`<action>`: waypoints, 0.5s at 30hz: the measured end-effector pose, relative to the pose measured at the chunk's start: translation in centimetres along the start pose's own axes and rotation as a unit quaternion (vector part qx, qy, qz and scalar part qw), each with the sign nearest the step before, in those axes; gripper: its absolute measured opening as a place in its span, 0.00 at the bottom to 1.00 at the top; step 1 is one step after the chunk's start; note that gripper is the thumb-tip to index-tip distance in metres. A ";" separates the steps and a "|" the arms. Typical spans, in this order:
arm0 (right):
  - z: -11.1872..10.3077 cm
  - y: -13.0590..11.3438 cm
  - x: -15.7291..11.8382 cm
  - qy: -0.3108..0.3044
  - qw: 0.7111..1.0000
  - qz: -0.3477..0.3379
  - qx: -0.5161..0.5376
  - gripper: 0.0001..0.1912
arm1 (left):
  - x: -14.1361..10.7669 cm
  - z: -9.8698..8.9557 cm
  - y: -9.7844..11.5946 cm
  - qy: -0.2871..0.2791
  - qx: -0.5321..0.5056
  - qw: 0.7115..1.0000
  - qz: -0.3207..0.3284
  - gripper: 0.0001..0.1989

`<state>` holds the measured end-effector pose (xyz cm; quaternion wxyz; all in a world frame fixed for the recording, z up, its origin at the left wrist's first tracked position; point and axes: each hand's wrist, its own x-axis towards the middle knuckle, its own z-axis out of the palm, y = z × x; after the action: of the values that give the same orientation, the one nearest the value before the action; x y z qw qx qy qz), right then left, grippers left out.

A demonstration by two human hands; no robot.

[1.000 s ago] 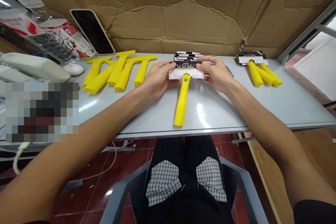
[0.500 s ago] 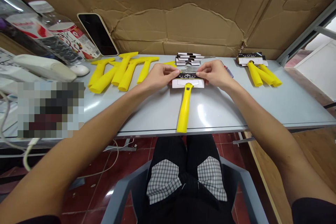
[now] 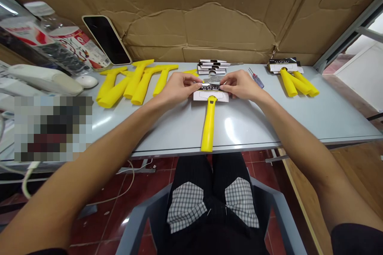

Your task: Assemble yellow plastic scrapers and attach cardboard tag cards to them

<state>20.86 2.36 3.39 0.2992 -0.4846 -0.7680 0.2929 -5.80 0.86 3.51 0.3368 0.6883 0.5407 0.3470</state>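
Observation:
A scraper with a yellow handle (image 3: 208,125) lies on the table, its handle pointing towards me. Around its head sits a black-and-white packaging card (image 3: 211,95). My left hand (image 3: 183,87) pinches the card's left upper end between thumb and fingers. At the right end, my right hand (image 3: 241,85) grips the same card's dark edge. The fingertips partly hide the card and the scraper's head. Just beyond them lie some thin metal pieces (image 3: 213,78), too small to make out, and a stack of folded cards (image 3: 211,66).
Several bare yellow handles (image 3: 140,81) lie at left. Carded scrapers (image 3: 285,67) are piled at right. A screwdriver (image 3: 256,77) lies beyond my right hand. A phone (image 3: 107,40) and bottles (image 3: 64,40) stand at the back left, before a cardboard wall (image 3: 197,28).
The view has shifted slightly, and the screwdriver shows more fully beyond my right hand. Both hands stay on the card with small finger movements along its dark upper edge.

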 end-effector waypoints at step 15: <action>1.4 0.9 0.4 0.031 0.991 -0.071 -0.109 0.03 | 1.0 -1.0 -1.1 -0.086 0.150 0.982 0.074 0.09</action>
<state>20.15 2.79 1.87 0.2879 -0.4671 -0.8185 0.1703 -6.99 2.10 3.23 0.2479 0.7965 0.5032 0.2255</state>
